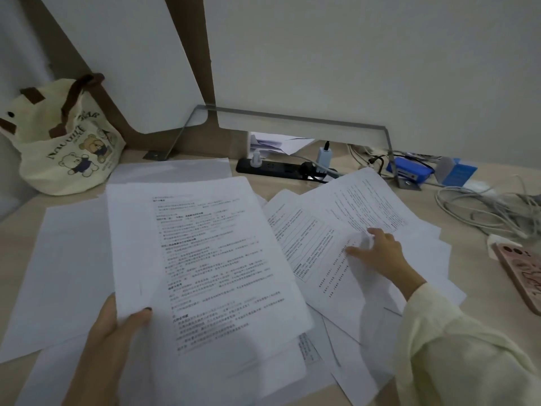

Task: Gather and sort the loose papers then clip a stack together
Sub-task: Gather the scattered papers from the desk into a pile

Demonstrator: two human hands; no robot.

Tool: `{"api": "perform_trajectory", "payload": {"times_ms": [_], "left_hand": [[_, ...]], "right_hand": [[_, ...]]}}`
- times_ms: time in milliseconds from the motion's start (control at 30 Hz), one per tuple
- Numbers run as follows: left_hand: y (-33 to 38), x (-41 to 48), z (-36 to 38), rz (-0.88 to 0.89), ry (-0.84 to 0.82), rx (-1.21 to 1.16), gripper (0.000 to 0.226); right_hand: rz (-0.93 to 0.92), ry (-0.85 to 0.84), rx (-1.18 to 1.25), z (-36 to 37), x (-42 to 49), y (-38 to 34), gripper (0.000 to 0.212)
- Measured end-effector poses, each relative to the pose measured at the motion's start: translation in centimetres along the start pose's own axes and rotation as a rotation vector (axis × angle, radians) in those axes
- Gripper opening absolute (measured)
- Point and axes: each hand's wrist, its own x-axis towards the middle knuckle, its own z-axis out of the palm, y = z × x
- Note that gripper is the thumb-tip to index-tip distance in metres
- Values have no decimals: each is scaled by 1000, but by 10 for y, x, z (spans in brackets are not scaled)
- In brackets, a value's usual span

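Left hand (117, 326) is gripping a stack of printed pages (205, 259) at its lower-left corner, thumb curled on top, and is holding it tilted above the table (468, 218). Right hand (380, 250) is reaching to the right and its fingers (355, 251) are pinching the bunched edge of a printed sheet (351, 206). That sheet is lying on the loose papers (424, 259) spread over the table. Tote bag (64, 136) is sitting far left, phone (521, 273) at the right edge.

I record a pale wooden desk (471, 271): loose white printed papers (307, 235) centre, cream bear-print tote bag (64, 142) ten o'clock, black power strip (272, 168) twelve.
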Motion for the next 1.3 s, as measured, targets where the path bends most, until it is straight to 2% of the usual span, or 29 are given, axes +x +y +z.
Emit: {"api": "perform_trajectory", "payload": {"times_ms": [167,233,300,367,433,500,600,667,733,800,867,967,1033,1200,1300], "left_hand": [[5,-6,18,14,-28,-17,43],[4,-6,22,-4,-44,-24,40],[5,-7,25,-22,-56,-33,35],[6,-7,29,-53,-76,-34,31],[7,-7,33,-78,-85,-25,28],[7,-6,38,-84,-90,-5,27],[6,-3,48,-82,-116,37,29],[4,-1,54,-86,-127,61,29],[4,0,60,-105,-140,74,29],[1,2,65,-148,-172,66,29],[0,3,72,-188,-207,25,28],[4,3,82,-224,-233,-43,36],[10,-2,88,-258,-237,-125,24],[9,3,92,-260,-236,-232,49],[4,2,93,-179,-224,-64,60]], "right_hand": [[21,-46,-202,-7,8,-3,84],[63,-76,-238,-11,11,-3,77],[54,-122,-201,-12,11,0,60],[0,-90,-84,-16,8,1,35],[-43,38,41,-25,3,3,23],[-78,204,204,-39,-6,1,23],[-113,448,593,-60,-27,-6,26],[-83,522,881,-74,-37,-9,27],[-11,448,1096,-81,-43,-6,27],[28,258,1128,-74,-46,-4,16],[36,101,1036,-54,-51,-4,10],[-2,-21,915,-22,-66,-9,10],[-40,-69,793,-5,-77,-13,8],[-125,-183,483,30,-85,-15,7],[-168,-322,474,32,-86,-19,10]]}}
